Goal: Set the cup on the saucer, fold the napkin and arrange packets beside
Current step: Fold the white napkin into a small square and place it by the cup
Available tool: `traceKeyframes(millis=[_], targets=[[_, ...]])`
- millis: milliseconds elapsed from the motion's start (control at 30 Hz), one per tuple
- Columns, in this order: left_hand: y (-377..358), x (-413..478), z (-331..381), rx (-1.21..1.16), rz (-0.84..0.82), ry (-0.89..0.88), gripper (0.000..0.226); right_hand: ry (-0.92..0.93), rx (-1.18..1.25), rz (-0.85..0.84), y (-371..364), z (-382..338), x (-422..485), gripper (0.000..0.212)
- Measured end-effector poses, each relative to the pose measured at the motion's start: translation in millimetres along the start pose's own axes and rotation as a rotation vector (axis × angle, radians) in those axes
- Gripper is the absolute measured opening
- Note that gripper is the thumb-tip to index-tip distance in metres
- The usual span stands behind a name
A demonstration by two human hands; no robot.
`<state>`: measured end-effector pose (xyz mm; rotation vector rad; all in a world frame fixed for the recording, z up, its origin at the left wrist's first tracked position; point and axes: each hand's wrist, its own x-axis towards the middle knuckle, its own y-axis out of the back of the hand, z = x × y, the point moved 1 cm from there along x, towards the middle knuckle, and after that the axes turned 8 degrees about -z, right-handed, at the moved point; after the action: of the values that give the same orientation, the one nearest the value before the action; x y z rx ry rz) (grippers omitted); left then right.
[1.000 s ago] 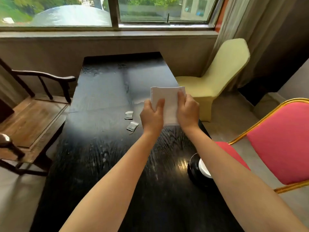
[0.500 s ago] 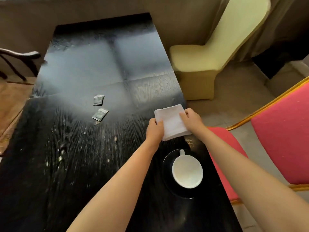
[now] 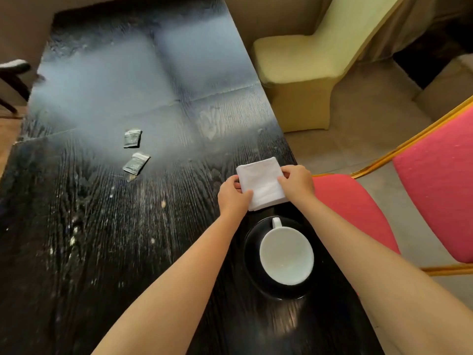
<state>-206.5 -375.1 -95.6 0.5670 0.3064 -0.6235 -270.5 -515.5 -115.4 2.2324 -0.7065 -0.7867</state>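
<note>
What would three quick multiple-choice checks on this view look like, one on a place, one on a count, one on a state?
1. Where does the white ceramic cup sit?
A. On the round black saucer
B. On the pink chair seat
C. Beside the packets

2. How many small grey packets lie on the dark wooden table?
A. One
B. Two
C. Four

3. What state is the white cloth napkin in?
A. Spread flat and untouched
B. Folded, gripped by the left hand and right hand
C. Stuffed inside the cup

Answers: 1 A, the saucer's rim rings the cup. 2 B, two lie left of the hands. 3 B, both hands pinch its edges.
</note>
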Motion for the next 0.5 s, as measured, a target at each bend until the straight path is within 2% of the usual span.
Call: traceKeyframes(millis=[333, 500], targets=[[-0.9, 5.5, 3.9, 0.046, -0.003, -0.029, 0.037, -0.011, 0.02, -0.039, 0.4, -0.4, -1.7, 0.03], [9.3, 6.0, 9.4, 0.12, -0.116, -0.02, 0.043, -0.053, -0.038, -0.134, 10.2, -11.4, -7.8, 0.041]])
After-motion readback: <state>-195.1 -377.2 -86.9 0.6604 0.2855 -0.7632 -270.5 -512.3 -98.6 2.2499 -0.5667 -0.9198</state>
